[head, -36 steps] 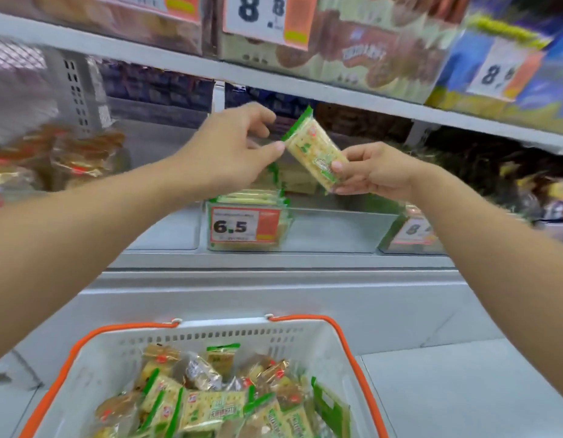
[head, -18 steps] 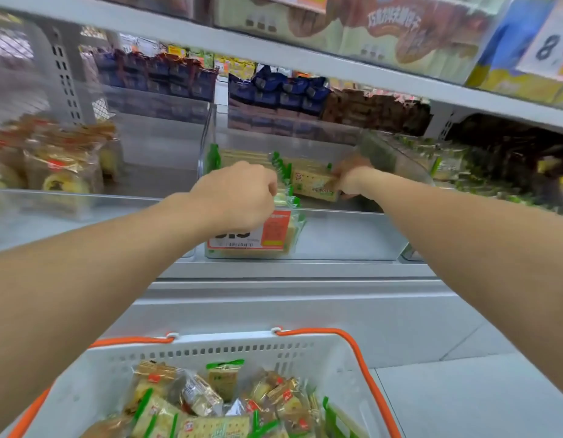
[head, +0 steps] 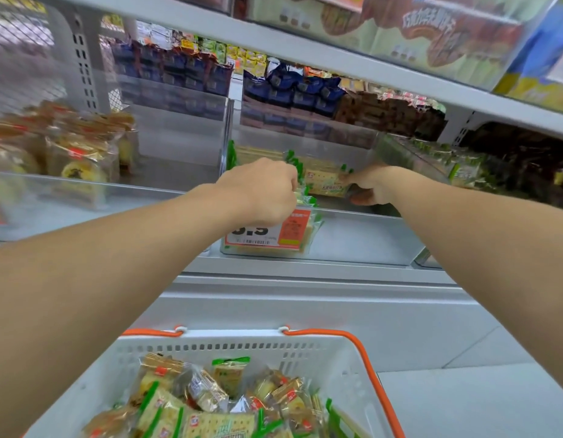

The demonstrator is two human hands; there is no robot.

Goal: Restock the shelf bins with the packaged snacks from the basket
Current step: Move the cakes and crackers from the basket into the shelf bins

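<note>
1. Both hands have sunk deeper into the clear shelf bin (head: 362, 238) since a half-second ago.
2. Right hand (head: 370, 184) pinches the cracker packet (head: 326, 183), laying it flat inside.
3. Left hand (head: 261, 191), curled, steadies upright packets beside it; its grip is hidden.
4. More snacks wait in the basket (head: 308, 346) below.

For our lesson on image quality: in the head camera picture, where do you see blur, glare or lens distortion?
Head view: the shelf edge bows, a wide-angle effect; the yellow pastries at far left smear with blur; the clear bin front shows pale reflections; the basket and the cracker pack gripped by the right hand are fairly sharp; lighting is even, with soft shadows.
</note>
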